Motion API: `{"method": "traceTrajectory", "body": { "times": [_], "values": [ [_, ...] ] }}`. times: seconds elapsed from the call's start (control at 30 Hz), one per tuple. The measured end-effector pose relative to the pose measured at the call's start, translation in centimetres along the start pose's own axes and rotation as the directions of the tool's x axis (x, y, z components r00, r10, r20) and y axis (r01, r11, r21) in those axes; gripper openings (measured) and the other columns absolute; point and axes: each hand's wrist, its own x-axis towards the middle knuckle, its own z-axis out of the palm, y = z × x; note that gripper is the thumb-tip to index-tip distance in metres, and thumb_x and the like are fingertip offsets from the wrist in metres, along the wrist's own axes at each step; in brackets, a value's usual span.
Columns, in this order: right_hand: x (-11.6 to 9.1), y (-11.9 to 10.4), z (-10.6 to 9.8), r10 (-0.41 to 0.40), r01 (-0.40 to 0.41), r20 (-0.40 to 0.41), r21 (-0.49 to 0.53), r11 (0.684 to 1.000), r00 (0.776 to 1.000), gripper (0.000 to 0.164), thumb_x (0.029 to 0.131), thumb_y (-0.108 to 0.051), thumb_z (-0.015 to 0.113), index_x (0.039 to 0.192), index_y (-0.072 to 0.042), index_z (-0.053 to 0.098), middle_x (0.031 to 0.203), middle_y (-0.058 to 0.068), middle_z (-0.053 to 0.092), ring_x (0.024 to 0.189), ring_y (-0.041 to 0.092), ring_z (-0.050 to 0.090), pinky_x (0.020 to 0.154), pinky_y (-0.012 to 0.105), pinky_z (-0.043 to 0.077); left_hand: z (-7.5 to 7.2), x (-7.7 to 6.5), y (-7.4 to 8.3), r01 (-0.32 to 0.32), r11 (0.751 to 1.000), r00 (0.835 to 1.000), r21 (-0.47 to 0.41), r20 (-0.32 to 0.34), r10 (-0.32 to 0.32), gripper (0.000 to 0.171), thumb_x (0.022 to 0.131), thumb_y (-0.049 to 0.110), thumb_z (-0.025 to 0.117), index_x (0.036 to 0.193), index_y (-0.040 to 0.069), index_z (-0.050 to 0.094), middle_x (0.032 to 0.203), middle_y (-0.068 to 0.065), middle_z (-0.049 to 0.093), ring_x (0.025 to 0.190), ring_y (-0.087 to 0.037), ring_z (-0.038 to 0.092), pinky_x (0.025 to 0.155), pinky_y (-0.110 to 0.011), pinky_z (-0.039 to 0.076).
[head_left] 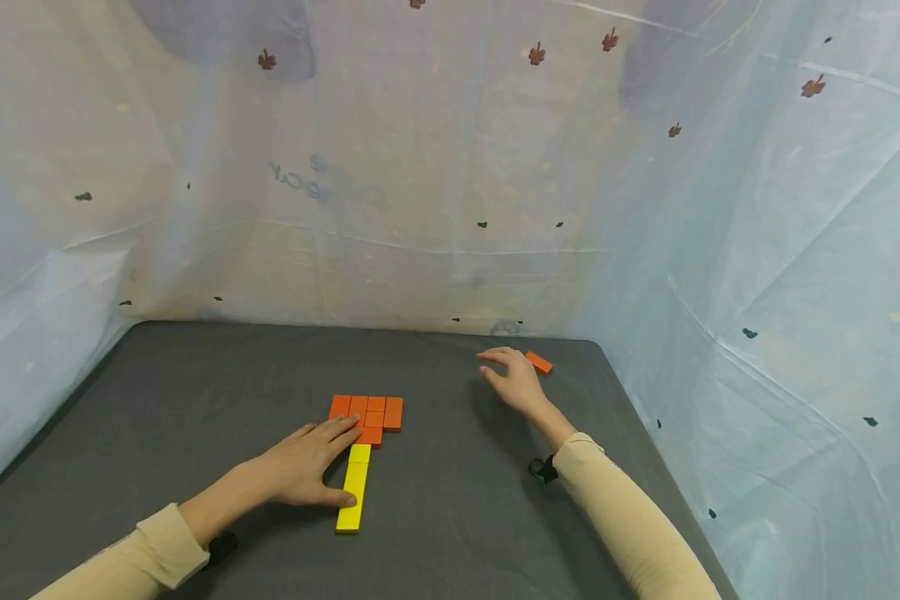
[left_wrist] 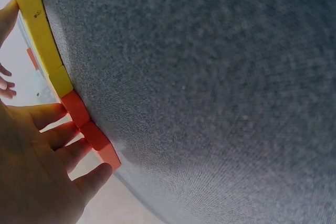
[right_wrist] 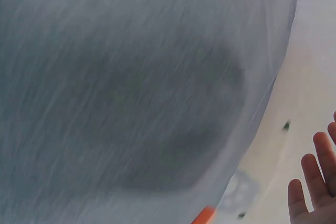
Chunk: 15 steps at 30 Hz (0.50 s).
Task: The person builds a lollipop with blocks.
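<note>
Flat orange blocks (head_left: 393, 414) lie side by side in a cluster on the table. Below them a long yellow block (head_left: 349, 517) and a short yellow block (head_left: 360, 452) form a strip leading toward the person. With fingers spread, the left hand (head_left: 300, 468) reaches over this arrangement; its fingertips touch the orange blocks, and its thumb is at the long yellow block. Part of the cluster is hidden under those fingers. Farther right, the right hand (head_left: 517, 385) hovers with extended fingers and holds nothing. A single orange block (head_left: 539, 362) lies just beyond it, overlapped by the hand.
Dark grey cloth covers the table (head_left: 435, 542), whose far edge runs behind the blocks. A pale translucent plastic sheet (head_left: 390, 150) with leaf shapes hangs behind and along both sides. A dark strap (head_left: 543, 470) shows at the right wrist.
</note>
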Motion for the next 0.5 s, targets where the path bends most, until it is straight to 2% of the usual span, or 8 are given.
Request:
{"method": "traceTrajectory", "body": {
  "times": [0.1,0.3,0.5],
  "values": [
    [-0.1,1.5,-0.9,0.028,-0.029,-0.013,-0.009,1.0,1.0,0.033,0.102,-0.017,0.067,0.133,-0.005,0.071,0.141,0.018,0.062,0.135,0.04,0.053,0.118,0.063,0.032,-0.1,0.0,0.0,0.004,1.0,1.0,0.002,0.002,-0.004,0.111,0.082,0.079,0.066,0.162,0.008,0.037,0.17,-0.012,0.027,0.154,-0.036,0.03,0.117,-0.069,0.027],
    [-0.4,4.6,-2.3,0.101,-0.103,-0.044,-0.038,0.994,0.994,0.034,0.103,-0.014,0.065,0.134,-0.003,0.069,0.14,0.02,0.061,0.127,0.041,0.056,0.105,0.059,0.047,-0.1,-0.1,0.0,0.005,1.0,1.0,-0.001,0.0,-0.005,0.111,0.082,0.08,0.066,0.162,0.008,0.037,0.17,-0.012,0.027,0.154,-0.036,0.03,0.117,-0.069,0.027],
    [-0.5,7.5,-3.5,0.225,-0.229,-0.06,-0.091,0.969,0.973,0.036,0.103,-0.014,0.062,0.136,-0.001,0.067,0.142,0.024,0.059,0.128,0.046,0.054,0.103,0.061,0.046,-0.1,-0.1,0.1,0.009,1.0,1.0,0.004,0.003,-0.009,0.111,0.082,0.08,0.066,0.162,0.009,0.037,0.17,-0.012,0.027,0.154,-0.036,0.03,0.118,-0.068,0.027]
  ]
}}
